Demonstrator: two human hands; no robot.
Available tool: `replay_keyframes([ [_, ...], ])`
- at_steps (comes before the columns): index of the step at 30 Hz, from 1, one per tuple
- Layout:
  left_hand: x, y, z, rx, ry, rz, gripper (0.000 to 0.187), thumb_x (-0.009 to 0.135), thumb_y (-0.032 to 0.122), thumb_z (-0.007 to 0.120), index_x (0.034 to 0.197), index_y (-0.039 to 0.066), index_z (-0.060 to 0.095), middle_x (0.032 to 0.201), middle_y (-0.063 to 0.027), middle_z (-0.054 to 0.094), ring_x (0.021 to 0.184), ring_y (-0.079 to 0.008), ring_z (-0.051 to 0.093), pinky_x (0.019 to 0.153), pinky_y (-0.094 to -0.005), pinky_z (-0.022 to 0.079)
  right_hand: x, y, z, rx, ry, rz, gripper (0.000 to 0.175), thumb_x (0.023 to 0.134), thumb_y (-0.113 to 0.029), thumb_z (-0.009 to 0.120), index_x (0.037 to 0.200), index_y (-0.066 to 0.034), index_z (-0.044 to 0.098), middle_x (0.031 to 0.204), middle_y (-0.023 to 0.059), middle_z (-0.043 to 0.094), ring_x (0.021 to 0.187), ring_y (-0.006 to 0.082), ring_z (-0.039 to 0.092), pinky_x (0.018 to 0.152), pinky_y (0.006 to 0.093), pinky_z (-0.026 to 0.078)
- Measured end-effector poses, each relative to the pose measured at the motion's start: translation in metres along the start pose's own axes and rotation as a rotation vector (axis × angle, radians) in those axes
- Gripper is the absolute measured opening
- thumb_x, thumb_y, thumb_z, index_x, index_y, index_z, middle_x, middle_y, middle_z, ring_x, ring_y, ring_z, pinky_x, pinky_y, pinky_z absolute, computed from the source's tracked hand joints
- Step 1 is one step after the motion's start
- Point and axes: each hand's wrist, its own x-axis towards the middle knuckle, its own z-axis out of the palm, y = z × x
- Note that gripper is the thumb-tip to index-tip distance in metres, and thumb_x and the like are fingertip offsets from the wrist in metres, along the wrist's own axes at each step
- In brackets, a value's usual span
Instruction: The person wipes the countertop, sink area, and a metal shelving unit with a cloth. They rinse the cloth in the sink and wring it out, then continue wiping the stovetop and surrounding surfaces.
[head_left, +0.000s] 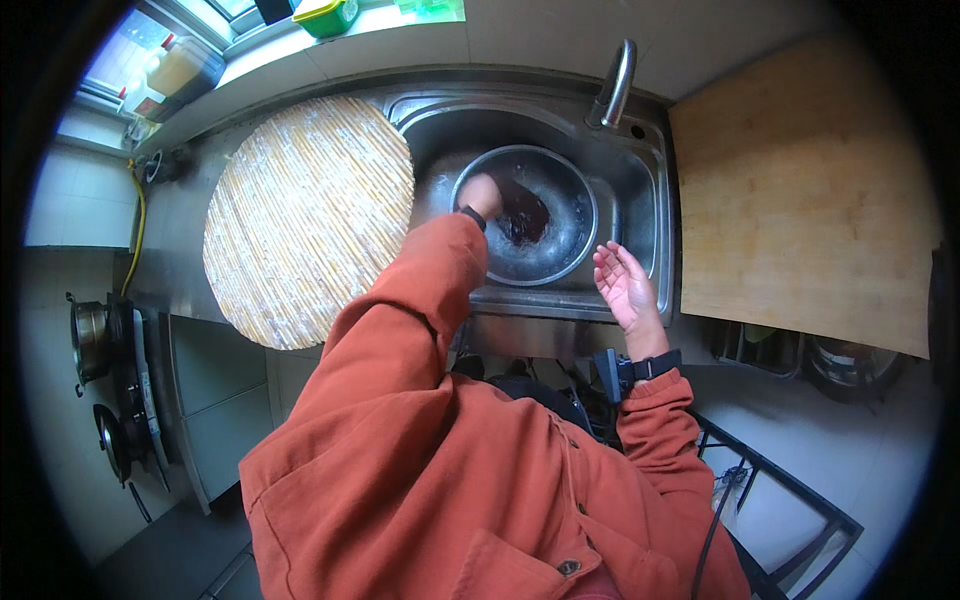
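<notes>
A round metal basin (559, 255) with a shiny rim sits in the stainless steel sink (517, 304). Water and a dark reddish patch show inside it; whether the patch is loose material or something else I cannot tell. My left hand (481, 196) reaches over the basin's left part, blurred, with its fingers hard to make out. Palm up, my right hand (620, 281) is over the sink's front right part, just outside the basin, its fingers slightly curled and nothing in them. The curved faucet (619, 82) stands behind the basin at the right.
A round mat of pale stalks (307, 225), dusted white, lies left of the sink. A large wooden board (802, 195) is on the right. Plastic jugs (180, 71) and a green tub with a yellow lid (326, 16) stand by the window. A black metal frame (780, 480) is at lower right.
</notes>
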Motion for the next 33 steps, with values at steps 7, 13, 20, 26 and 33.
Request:
replay_keyframes([
  [7, -0.018, 0.014, 0.021, -0.037, -0.443, 0.310, 0.022, 0.076, 0.017, 0.064, 0.094, 0.004, 0.070, 0.079, -0.0117, 0.069, 0.069, -0.0235, 0.067, 0.066, -0.0342, 0.052, 0.015, 0.000, 0.005, -0.036, 0.018, 0.032, 0.026, 0.089, -0.025, 0.060, 0.111, -0.0096, 0.059, 0.107, 0.0040, 0.059, 0.103, 0.0160, 0.055, 0.088, 0.0341, 0.044],
  [13, -0.025, -0.011, -0.011, 0.155, -0.039, -0.140, 0.020, 0.076, 0.021, 0.066, 0.088, 0.005, 0.071, 0.093, -0.0165, 0.068, 0.082, -0.0330, 0.066, 0.071, -0.0402, 0.053, 0.020, 0.007, 0.019, -0.085, 0.011, 0.095, 0.041, 0.086, -0.029, 0.063, 0.122, -0.0121, 0.054, 0.126, 0.0067, 0.049, 0.117, 0.0197, 0.045, 0.099, 0.0427, 0.035],
  [20, -0.071, 0.063, -0.053, -0.282, -0.382, 0.151, 0.023, 0.084, 0.019, 0.057, 0.092, 0.000, 0.069, 0.074, -0.0102, 0.069, 0.068, -0.0213, 0.067, 0.064, -0.0320, 0.052, 0.033, 0.013, 0.035, -0.141, 0.085, 0.217, 0.080, 0.087, -0.037, 0.059, 0.148, -0.0191, 0.011, 0.154, 0.0147, -0.008, 0.141, 0.0380, -0.001, 0.102, 0.0687, 0.014],
  [26, -0.116, 0.108, -0.149, -0.474, -0.314, 0.339, 0.023, 0.093, 0.020, 0.055, 0.102, 0.001, 0.065, 0.080, -0.0053, 0.066, 0.069, -0.0119, 0.060, 0.061, -0.0268, 0.048, 0.042, 0.025, 0.057, 0.024, 0.057, 0.337, 0.080, 0.086, -0.039, 0.060, 0.148, -0.0213, 0.013, 0.153, 0.0121, -0.014, 0.140, 0.0407, -0.007, 0.098, 0.0729, 0.017],
  [33, -0.144, 0.097, -0.198, -0.770, -0.231, 0.431, 0.027, 0.094, 0.022, 0.054, 0.112, 0.004, 0.063, 0.089, -0.0053, 0.066, 0.079, -0.0114, 0.059, 0.067, -0.0243, 0.047, 0.054, 0.018, 0.070, 0.243, -0.208, 0.266, 0.033, 0.088, -0.009, 0.054, 0.116, 0.0061, 0.047, 0.116, 0.0238, 0.050, 0.106, 0.0327, 0.050, 0.086, 0.0420, 0.051],
])
